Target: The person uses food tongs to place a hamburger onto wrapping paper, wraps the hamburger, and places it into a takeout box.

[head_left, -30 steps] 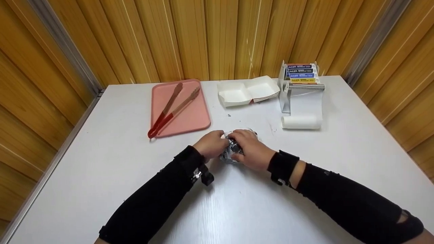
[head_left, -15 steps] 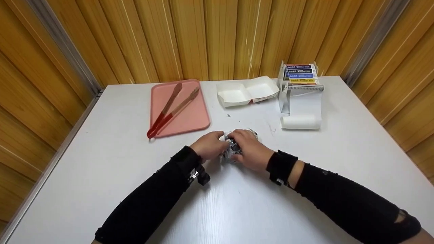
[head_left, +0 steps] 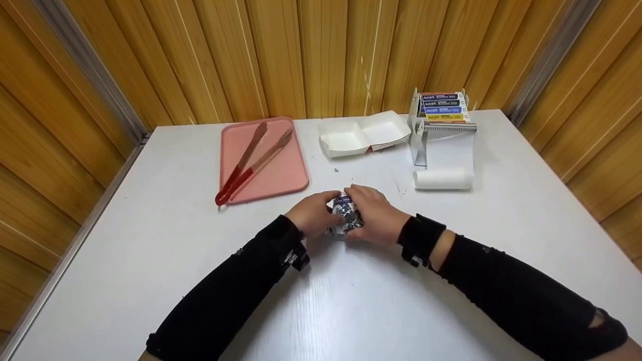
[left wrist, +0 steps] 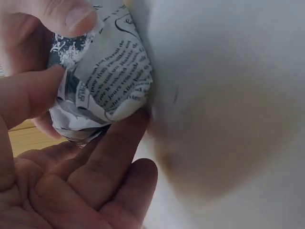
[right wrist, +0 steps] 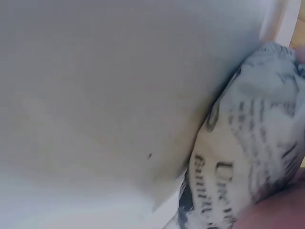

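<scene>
A rounded bundle wrapped in newspaper-print paper sits between my hands at the middle of the table. My left hand grips its left side, the thumb lying on the paper. In the left wrist view the left fingers curl under the wrapped bundle, near its folded lower edge. On the opposite side my right hand holds it with curved fingers and thumb. A small dark blue label shows on top. Large French print covers the bundle in the right wrist view. Its contents are hidden.
Red-handled tongs lie across a pink tray at the back left. An open white paper box stands behind the hands. To its right is a dispenser with colored label boxes and a white paper roll.
My right hand has shifted off the top of the bundle to its side, uncovering more printed paper and the dark blue label. The left hand stays at the left side.
</scene>
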Tool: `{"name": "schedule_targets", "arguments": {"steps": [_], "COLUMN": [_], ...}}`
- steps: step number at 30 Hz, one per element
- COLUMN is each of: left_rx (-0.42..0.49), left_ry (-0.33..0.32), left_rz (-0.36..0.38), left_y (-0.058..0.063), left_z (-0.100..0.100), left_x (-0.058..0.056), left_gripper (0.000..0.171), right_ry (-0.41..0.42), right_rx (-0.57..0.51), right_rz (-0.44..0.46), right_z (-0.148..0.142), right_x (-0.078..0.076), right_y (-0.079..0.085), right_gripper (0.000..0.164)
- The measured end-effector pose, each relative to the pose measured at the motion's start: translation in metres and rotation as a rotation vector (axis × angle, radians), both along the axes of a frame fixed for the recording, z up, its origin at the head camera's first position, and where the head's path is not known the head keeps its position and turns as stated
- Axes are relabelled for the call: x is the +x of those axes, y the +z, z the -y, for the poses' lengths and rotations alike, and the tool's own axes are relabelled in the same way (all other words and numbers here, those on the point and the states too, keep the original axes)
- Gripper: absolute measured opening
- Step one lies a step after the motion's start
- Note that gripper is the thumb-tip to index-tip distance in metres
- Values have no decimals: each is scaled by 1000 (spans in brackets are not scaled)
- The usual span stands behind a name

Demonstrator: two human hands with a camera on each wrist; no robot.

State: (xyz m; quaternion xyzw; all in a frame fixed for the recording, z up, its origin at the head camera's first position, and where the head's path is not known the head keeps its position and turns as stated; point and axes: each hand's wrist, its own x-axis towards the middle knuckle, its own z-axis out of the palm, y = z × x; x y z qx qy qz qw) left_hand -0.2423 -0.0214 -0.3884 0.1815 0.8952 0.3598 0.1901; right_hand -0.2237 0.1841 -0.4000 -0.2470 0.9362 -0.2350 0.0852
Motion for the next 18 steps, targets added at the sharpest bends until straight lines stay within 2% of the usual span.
{"name": "schedule_targets", "arguments": {"steps": [3, 8, 18], "left_rx": [-22, -52, -122], "left_ry": [5, 3, -75], "left_rz": [-12, -27, -89], "left_y": [0, 0, 2], "left_z": [-2, -4, -3], "left_x": [0, 0, -5], "left_gripper": [75, 75, 71], "right_ry": [11, 4, 18], "right_rx": [36, 17, 43], "right_rz": [11, 41, -54], "right_z": [-3, -4, 0], "right_x": [-3, -7, -13], "right_y": [0, -2, -8], "right_gripper": [109, 111, 84]}}
